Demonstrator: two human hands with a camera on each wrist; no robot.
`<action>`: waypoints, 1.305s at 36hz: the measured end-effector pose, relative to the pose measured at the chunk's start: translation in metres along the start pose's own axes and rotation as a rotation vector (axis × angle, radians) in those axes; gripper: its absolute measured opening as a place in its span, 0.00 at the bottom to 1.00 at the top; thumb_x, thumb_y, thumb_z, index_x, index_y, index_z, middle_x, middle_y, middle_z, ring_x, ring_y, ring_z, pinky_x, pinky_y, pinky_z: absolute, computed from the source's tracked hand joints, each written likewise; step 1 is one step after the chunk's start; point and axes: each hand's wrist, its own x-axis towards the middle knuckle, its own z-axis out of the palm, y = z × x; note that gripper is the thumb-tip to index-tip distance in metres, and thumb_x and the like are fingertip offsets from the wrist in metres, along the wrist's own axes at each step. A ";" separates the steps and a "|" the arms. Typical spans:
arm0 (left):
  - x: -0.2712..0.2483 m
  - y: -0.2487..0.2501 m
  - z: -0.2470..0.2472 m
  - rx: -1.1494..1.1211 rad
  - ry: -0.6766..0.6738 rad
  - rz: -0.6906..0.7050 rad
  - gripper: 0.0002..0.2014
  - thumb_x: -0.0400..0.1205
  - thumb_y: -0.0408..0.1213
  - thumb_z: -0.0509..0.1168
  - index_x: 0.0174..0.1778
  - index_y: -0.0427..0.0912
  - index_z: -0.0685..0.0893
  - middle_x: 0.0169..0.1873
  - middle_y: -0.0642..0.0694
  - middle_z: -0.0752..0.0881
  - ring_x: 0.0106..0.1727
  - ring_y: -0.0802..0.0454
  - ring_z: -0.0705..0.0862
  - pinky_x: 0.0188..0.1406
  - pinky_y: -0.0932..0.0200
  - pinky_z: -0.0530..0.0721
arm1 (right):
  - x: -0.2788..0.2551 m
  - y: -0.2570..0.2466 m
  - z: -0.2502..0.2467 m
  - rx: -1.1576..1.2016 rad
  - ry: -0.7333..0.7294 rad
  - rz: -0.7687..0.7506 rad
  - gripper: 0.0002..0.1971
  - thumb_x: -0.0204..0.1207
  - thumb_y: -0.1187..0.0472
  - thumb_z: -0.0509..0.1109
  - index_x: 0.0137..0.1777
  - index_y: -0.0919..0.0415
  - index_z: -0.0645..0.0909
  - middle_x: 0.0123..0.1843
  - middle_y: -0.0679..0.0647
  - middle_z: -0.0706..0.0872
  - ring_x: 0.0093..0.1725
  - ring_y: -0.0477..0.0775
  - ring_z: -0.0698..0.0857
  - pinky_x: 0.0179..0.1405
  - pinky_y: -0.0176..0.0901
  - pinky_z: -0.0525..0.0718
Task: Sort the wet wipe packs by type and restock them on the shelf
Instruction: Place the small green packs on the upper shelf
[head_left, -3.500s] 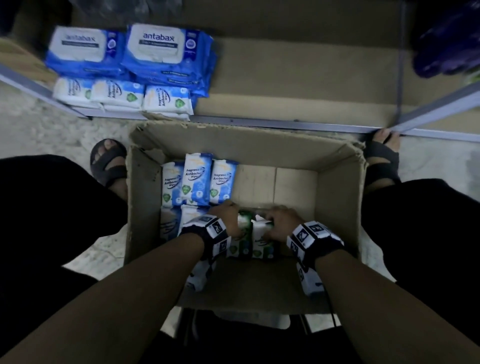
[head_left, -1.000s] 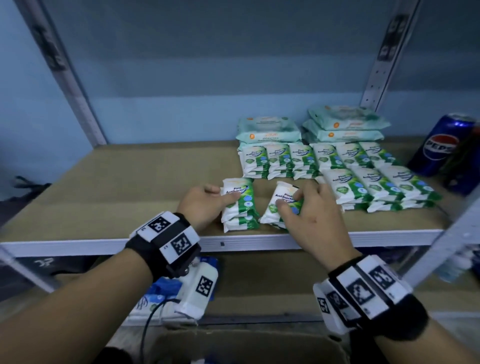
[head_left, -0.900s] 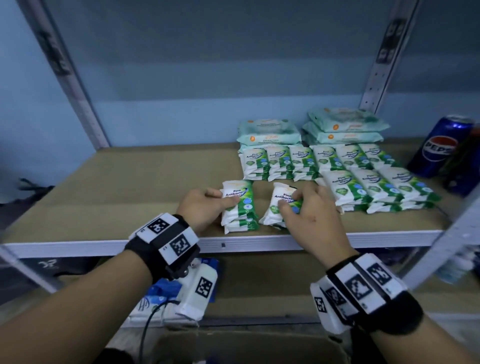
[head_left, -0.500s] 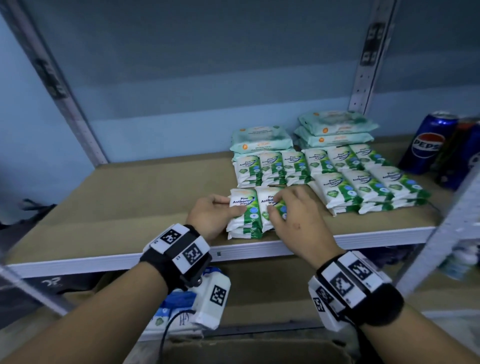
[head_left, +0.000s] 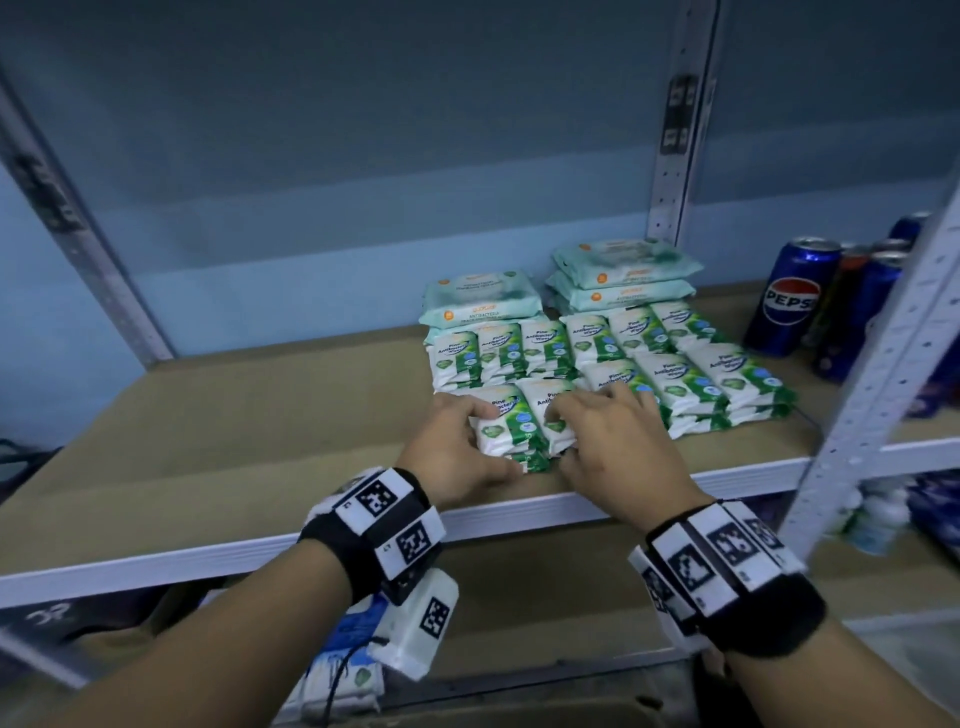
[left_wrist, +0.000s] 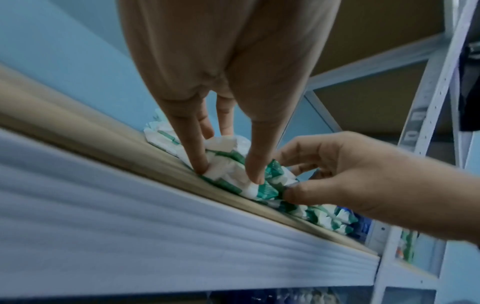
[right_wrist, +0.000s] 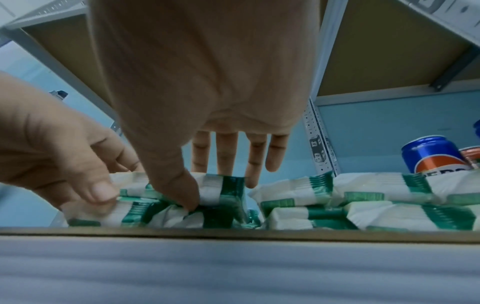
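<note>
Two short stacks of green-and-white pine wet wipe packs (head_left: 524, 415) lie side by side near the front edge of the brown shelf board (head_left: 260, 431). My left hand (head_left: 457, 441) grips the left stack, fingers on top and thumb at its near end. My right hand (head_left: 613, 441) holds the right stack (right_wrist: 223, 191) the same way, with its thumb on the near end. In the left wrist view the left fingers (left_wrist: 200, 162) press on the crumpled pack ends (left_wrist: 233, 170). Rows of the same packs (head_left: 675, 374) sit just right and behind.
Larger mint-green wipe packs (head_left: 483, 296) are stacked at the back. Pepsi cans (head_left: 789, 301) stand at the far right behind a perforated metal upright (head_left: 872, 374). The shelf's left half is bare board. Blue wipe packs (head_left: 343, 639) lie on the lower shelf.
The hands brought green packs up from the box to the shelf. Over the last second the two stacks, first apart, have been pushed together toward the existing rows.
</note>
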 end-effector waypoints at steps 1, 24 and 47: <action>0.003 0.000 0.000 0.061 0.004 0.013 0.29 0.65 0.36 0.85 0.59 0.45 0.80 0.55 0.54 0.74 0.47 0.57 0.84 0.45 0.67 0.83 | 0.001 0.002 0.000 -0.013 0.008 -0.003 0.17 0.74 0.58 0.67 0.63 0.47 0.78 0.64 0.44 0.83 0.61 0.57 0.72 0.59 0.53 0.66; 0.019 -0.006 -0.001 0.467 0.062 0.164 0.34 0.70 0.48 0.81 0.72 0.50 0.79 0.72 0.44 0.72 0.69 0.46 0.75 0.64 0.61 0.70 | -0.013 0.015 0.022 -0.007 0.225 -0.040 0.24 0.72 0.58 0.73 0.70 0.49 0.81 0.73 0.52 0.80 0.60 0.63 0.78 0.59 0.59 0.72; -0.180 -0.147 -0.001 0.515 0.020 -0.066 0.26 0.78 0.46 0.71 0.72 0.47 0.78 0.68 0.45 0.75 0.68 0.44 0.77 0.65 0.53 0.76 | -0.180 -0.009 0.107 0.177 -0.237 0.348 0.32 0.78 0.53 0.71 0.81 0.51 0.66 0.74 0.61 0.68 0.70 0.66 0.68 0.67 0.62 0.75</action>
